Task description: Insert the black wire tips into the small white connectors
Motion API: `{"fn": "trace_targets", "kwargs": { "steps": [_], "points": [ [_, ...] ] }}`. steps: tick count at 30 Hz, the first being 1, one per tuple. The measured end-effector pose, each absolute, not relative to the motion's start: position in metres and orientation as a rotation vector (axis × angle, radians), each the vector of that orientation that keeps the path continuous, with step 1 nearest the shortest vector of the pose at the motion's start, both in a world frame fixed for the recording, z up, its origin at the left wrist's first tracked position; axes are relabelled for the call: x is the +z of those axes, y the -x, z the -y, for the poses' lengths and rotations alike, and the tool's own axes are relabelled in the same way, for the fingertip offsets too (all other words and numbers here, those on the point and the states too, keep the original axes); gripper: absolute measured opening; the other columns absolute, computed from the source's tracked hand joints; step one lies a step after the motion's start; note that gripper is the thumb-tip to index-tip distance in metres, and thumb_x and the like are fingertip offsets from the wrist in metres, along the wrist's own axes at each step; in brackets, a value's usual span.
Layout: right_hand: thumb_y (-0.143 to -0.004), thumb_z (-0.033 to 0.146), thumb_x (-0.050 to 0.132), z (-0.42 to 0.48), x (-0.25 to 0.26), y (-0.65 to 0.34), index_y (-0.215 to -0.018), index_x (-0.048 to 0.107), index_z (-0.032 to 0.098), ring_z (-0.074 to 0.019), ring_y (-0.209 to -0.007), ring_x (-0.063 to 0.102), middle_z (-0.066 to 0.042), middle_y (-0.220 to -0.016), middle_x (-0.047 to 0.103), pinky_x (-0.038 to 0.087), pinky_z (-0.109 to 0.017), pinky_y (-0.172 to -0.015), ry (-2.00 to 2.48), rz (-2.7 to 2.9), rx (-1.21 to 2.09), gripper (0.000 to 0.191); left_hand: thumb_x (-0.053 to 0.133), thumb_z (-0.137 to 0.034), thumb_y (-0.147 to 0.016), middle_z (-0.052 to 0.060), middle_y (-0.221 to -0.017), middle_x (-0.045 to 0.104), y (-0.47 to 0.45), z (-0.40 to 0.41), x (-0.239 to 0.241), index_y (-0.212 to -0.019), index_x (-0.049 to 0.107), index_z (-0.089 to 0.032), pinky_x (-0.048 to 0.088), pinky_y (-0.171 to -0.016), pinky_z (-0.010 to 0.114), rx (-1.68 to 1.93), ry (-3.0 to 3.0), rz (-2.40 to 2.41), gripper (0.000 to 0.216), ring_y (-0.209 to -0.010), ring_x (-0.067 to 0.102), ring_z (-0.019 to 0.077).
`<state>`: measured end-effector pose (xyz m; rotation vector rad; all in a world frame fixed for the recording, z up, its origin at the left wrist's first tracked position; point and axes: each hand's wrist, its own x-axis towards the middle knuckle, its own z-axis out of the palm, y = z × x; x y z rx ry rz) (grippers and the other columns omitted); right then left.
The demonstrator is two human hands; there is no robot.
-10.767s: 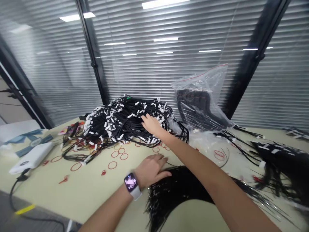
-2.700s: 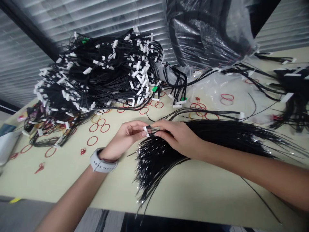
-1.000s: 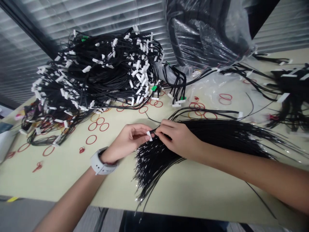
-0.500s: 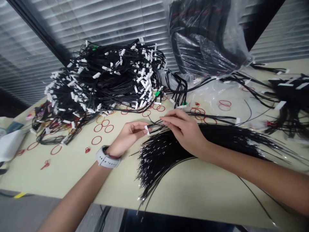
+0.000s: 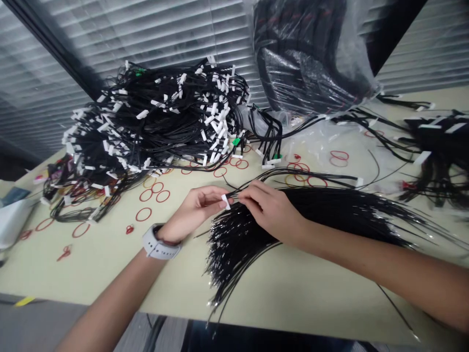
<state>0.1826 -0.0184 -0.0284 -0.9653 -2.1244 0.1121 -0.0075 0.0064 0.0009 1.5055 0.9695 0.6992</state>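
White connector [image 5: 225, 201], half hidden, left hand [image 5: 194, 211] pinching

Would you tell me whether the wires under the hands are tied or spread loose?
Spread loose: the wires fan out over the table, tips splayed, no band visible around them.

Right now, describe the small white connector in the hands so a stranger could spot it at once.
On the pale table, find the fan of loose black wires at the front. Above its left end the left hand and right hand meet, the white connector pinched by the left one. Unlike those in the far pile, it alone is held.
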Motion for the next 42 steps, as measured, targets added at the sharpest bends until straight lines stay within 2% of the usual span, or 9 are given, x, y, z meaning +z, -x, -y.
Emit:
{"fn": "trace_targets", "kwargs": {
  "steps": [3,12,21,26,31,34,37,42],
  "points": [
    [-0.089,0.012,0.040,0.0190,-0.0290,-0.1828,-0.079,0.055,0.014,-0.0124,-0.070,0.050,-0.003,-0.074,0.051,0.043,-0.025,-0.064,0.936,2.126,0.071,0.018,0.064,-0.014,-0.076,0.004,-0.089,0.069,0.0076,-0.0051,0.0016,-0.093,0.063,-0.013,0.048,-0.076,0.022,0.684,-1.515,-0.961,0.018,-0.081,0.062,0.0117],
    [-0.087,0.007,0.037,0.0246,-0.0328,-0.1830,-0.089,0.057,0.012,-0.0128,-0.072,0.050,-0.005,-0.081,0.051,0.043,-0.025,-0.066,1.059,2.225,0.052,0.021,0.065,-0.011,-0.075,0.002,-0.083,0.069,0.0045,-0.0022,0.0057,-0.091,0.064,-0.013,0.049,-0.073,0.019,0.687,-1.503,-0.952,0.017,-0.075,0.062,0.0096],
    [-0.090,0.009,0.031,0.0250,-0.0293,-0.1804,-0.091,0.057,0.012,-0.0165,-0.079,0.050,-0.009,-0.086,0.053,0.040,-0.027,-0.063,1.131,2.398,-0.053,0.027,0.066,-0.013,-0.074,0.004,-0.083,0.069,0.0030,-0.0029,0.0026,-0.092,0.063,-0.012,0.049,-0.071,0.019,0.659,-1.499,-0.957,0.018,-0.075,0.062,0.0102],
    [-0.089,0.008,0.032,0.0242,-0.0289,-0.1797,-0.087,0.058,0.014,-0.0129,-0.073,0.050,-0.005,-0.080,0.054,0.040,-0.024,-0.063,1.053,2.287,0.115,0.027,0.065,-0.012,-0.074,0.004,-0.085,0.068,0.0030,-0.0021,0.0040,-0.092,0.062,-0.012,0.050,-0.072,0.020,0.646,-1.521,-0.954,0.018,-0.077,0.062,0.0108],
    [-0.087,0.008,0.039,0.0213,-0.0267,-0.1813,-0.098,0.055,0.016,-0.0106,-0.075,0.054,-0.002,-0.083,0.060,0.041,-0.022,-0.068,0.939,2.070,0.335,0.022,0.064,-0.012,-0.075,0.004,-0.087,0.068,0.0024,-0.0026,0.0038,-0.090,0.063,-0.013,0.050,-0.077,0.023,0.625,-1.540,-0.920,0.015,-0.080,0.063,0.0124],
    [-0.087,0.013,0.042,0.0203,-0.0267,-0.1814,-0.098,0.052,0.016,-0.0093,-0.069,0.055,0.000,-0.080,0.061,0.040,-0.021,-0.064,0.975,2.009,0.406,0.015,0.065,-0.011,-0.074,0.004,-0.089,0.069,0.0023,-0.0024,0.0031,-0.091,0.063,-0.013,0.050,-0.077,0.022,0.644,-1.542,-0.925,0.017,-0.081,0.063,0.0123],
    [-0.086,0.017,0.044,0.0201,-0.0281,-0.1811,-0.097,0.048,0.016,-0.0082,-0.058,0.050,0.003,-0.069,0.058,0.037,-0.021,-0.056,1.034,1.978,0.467,0.012,0.066,-0.012,-0.074,0.005,-0.089,0.069,0.0020,-0.0012,0.0033,-0.092,0.063,-0.013,0.051,-0.076,0.022,0.651,-1.552,-0.940,0.018,-0.080,0.064,0.0122],
    [-0.084,0.016,0.045,0.0191,-0.0300,-0.1809,-0.097,0.041,0.017,-0.0073,-0.054,0.046,0.006,-0.060,0.050,0.034,-0.020,-0.055,0.986,1.950,0.543,0.014,0.065,-0.014,-0.074,0.006,-0.088,0.069,0.0022,0.0001,0.0041,-0.092,0.063,-0.012,0.050,-0.077,0.024,0.621,-1.582,-0.948,0.017,-0.082,0.063,0.0134]
  ]
}}
